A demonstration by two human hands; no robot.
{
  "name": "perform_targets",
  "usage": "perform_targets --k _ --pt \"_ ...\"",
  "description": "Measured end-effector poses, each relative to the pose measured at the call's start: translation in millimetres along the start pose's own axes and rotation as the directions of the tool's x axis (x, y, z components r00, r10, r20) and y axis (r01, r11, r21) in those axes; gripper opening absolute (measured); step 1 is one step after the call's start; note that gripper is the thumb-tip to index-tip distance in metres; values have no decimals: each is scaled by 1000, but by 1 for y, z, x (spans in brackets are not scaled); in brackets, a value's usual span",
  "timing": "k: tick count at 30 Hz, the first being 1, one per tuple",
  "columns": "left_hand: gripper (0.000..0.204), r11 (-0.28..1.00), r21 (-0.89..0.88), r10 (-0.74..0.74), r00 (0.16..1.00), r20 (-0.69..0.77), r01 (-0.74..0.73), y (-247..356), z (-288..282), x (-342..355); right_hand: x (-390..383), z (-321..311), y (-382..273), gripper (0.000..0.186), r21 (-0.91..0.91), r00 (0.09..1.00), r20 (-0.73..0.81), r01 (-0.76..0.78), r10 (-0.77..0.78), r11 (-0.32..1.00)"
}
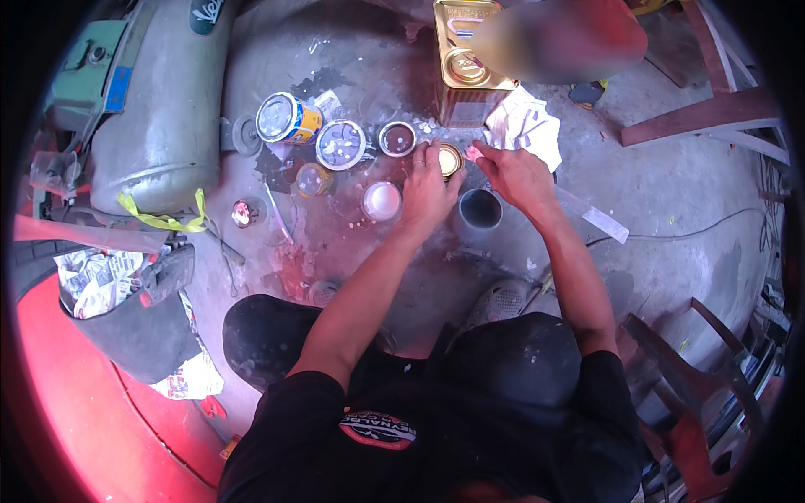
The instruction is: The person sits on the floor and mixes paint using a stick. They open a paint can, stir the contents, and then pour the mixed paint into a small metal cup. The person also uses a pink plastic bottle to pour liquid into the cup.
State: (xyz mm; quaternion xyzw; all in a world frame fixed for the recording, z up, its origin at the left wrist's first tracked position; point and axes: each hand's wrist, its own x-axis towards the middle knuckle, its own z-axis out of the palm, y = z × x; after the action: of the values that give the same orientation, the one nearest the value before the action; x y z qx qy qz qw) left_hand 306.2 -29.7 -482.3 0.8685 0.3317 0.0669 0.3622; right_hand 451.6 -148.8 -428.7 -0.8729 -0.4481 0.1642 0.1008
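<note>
My left hand is closed around the near-left side of a small round gold tin that stands on the floor. Just right of the tin, my right hand pinches a small pink piece, whose kind I cannot make out. Below and between the hands stands a clear cup of dark grey liquid. A cup with pale pink liquid is left of my left wrist. Beyond my left fingers sits a small open can with dark brown contents.
Behind the hands stands a tall square gold can, beside a crumpled white cloth. Paint cans and a lid-like round container are further left. A grey tank, a bin with newspaper and a wooden frame flank the floor.
</note>
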Motion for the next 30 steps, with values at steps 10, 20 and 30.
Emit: perform_targets --k 10,20,30 --pt "74 997 -55 -58 998 8 59 9 -3 1 8 1 -19 26 -161 998 40 44 -38 986" --pt "79 1000 5 -19 999 48 19 7 -3 2 23 29 22 41 513 921 365 -318 132 797" --pt "75 990 -139 26 993 116 -10 -2 -9 12 15 10 12 38 311 974 197 -170 112 935"
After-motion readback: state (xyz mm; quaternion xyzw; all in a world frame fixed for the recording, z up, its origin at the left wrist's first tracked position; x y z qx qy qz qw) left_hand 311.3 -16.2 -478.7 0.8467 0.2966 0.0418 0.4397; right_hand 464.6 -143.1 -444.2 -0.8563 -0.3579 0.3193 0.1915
